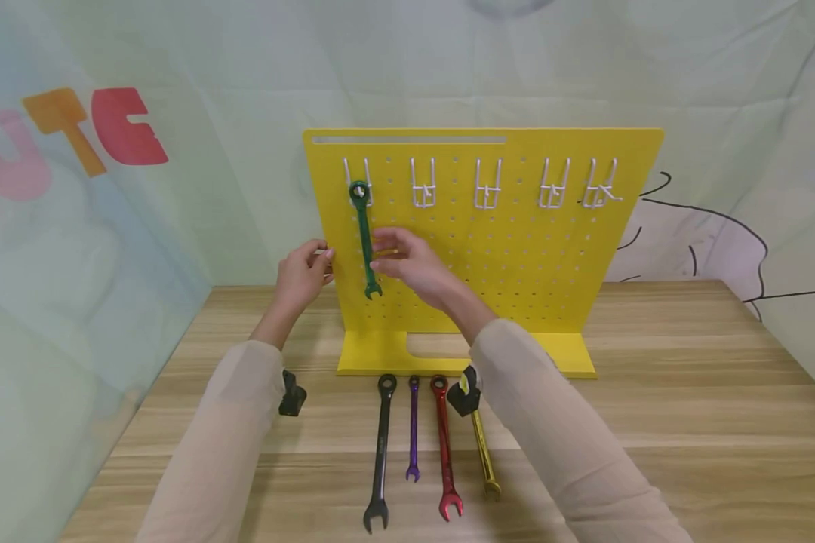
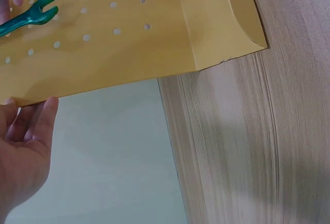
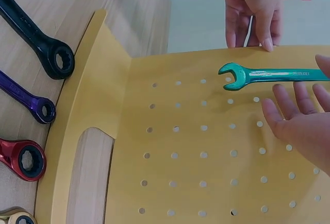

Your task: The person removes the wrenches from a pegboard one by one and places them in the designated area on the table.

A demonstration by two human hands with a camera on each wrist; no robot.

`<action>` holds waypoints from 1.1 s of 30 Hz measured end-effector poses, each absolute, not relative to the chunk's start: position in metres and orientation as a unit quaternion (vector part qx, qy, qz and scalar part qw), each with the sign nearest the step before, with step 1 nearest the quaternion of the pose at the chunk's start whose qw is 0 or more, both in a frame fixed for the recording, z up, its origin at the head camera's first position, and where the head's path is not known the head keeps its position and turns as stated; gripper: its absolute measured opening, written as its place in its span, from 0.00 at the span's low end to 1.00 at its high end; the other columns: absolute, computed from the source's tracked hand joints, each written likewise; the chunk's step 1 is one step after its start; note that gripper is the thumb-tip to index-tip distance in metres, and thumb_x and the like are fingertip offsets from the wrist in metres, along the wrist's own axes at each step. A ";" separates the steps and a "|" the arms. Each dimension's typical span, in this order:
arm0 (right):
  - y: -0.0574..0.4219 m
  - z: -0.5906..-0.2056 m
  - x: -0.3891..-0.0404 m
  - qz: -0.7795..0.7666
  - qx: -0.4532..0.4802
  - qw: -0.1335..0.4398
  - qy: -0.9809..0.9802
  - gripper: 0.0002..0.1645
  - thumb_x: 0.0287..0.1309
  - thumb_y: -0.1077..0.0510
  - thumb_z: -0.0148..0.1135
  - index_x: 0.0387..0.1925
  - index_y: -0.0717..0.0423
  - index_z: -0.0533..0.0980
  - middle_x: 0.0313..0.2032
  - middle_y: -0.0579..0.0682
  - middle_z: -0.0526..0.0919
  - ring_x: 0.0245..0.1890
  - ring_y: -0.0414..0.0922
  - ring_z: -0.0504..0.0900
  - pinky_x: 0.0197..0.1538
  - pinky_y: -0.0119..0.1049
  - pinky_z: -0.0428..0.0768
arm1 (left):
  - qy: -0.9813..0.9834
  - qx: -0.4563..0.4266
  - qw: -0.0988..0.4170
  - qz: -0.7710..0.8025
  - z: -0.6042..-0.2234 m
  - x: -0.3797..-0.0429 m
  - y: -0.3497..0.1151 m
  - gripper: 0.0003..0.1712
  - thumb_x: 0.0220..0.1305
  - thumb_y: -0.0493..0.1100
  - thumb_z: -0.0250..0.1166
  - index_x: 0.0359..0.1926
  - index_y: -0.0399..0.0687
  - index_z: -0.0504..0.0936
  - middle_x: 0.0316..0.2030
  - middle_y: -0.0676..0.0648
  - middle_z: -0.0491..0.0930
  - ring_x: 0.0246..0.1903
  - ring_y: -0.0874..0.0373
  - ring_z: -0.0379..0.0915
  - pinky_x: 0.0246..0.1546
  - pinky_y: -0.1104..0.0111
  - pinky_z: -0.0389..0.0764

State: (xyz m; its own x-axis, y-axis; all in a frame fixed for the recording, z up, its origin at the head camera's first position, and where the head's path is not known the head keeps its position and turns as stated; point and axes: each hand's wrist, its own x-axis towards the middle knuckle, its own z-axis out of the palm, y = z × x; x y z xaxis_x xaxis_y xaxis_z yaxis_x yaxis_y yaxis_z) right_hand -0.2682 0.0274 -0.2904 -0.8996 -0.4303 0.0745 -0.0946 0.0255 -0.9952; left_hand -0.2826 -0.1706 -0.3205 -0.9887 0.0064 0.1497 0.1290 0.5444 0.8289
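A green combination wrench [image 1: 366,241] hangs by its ring end on the leftmost hook [image 1: 357,181] of a yellow pegboard [image 1: 489,264], open jaw downward. My right hand [image 1: 414,264] is just right of its shaft, fingers spread and loosely bent, fingertips close beside the metal. In the right wrist view, one fingertip of that hand overlaps the wrench [image 3: 283,74]. At the board's left edge, my left hand [image 1: 302,275] pinches the panel, with the thumb in front and fingers partly hidden behind; the left wrist view shows this hand [image 2: 28,147] on the edge.
Several more white wire hooks [image 1: 487,185] line the board's upper part. On the wooden table [image 1: 686,392] before its base lie a black wrench [image 1: 381,452], a purple wrench [image 1: 413,430], a red wrench [image 1: 444,445] and a gold wrench [image 1: 484,452], the last partly behind my right wrist's camera.
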 end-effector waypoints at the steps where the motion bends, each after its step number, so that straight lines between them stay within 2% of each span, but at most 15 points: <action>1: 0.027 -0.290 -0.268 -0.674 -0.186 0.125 0.704 0.27 0.59 0.69 0.54 0.60 0.58 0.62 0.52 0.55 0.70 0.54 0.49 0.70 0.57 0.40 0.72 | -0.876 -0.039 0.065 -0.476 -0.321 -0.283 -0.171 0.19 0.70 0.44 0.46 0.54 0.36 0.70 0.47 0.33 0.76 0.47 0.45 0.75 0.42 0.65 0.81; 8: 0.026 -0.288 -0.268 -0.674 -0.180 0.125 0.706 0.27 0.59 0.70 0.53 0.60 0.58 0.63 0.50 0.56 0.70 0.51 0.51 0.72 0.57 0.45 0.72 | -0.876 -0.038 0.070 -0.476 -0.321 -0.284 -0.170 0.17 0.70 0.44 0.47 0.51 0.35 0.71 0.46 0.33 0.76 0.45 0.44 0.76 0.41 0.64 0.81; 17: 0.021 -0.286 -0.268 -0.663 -0.160 0.121 0.721 0.21 0.60 0.72 0.51 0.55 0.65 0.67 0.43 0.60 0.75 0.43 0.50 0.75 0.51 0.43 0.77 | -0.872 -0.039 0.075 -0.481 -0.322 -0.285 -0.170 0.17 0.70 0.43 0.48 0.51 0.35 0.71 0.46 0.33 0.76 0.45 0.44 0.76 0.40 0.65 0.81; 26: 0.018 -0.281 -0.265 -0.669 -0.153 0.096 0.721 0.17 0.58 0.74 0.52 0.50 0.68 0.70 0.32 0.55 0.74 0.34 0.47 0.77 0.37 0.37 0.82 | -0.875 -0.041 0.076 -0.477 -0.321 -0.283 -0.170 0.17 0.70 0.43 0.48 0.51 0.35 0.71 0.46 0.33 0.76 0.45 0.44 0.76 0.40 0.64 0.81; 33: 0.020 -0.278 -0.261 -0.669 -0.161 0.091 0.720 0.16 0.58 0.75 0.52 0.49 0.69 0.71 0.31 0.55 0.75 0.32 0.46 0.77 0.36 0.37 0.82 | -0.869 -0.046 0.071 -0.488 -0.322 -0.284 -0.170 0.17 0.70 0.42 0.48 0.51 0.34 0.71 0.46 0.32 0.76 0.45 0.43 0.75 0.42 0.61 0.81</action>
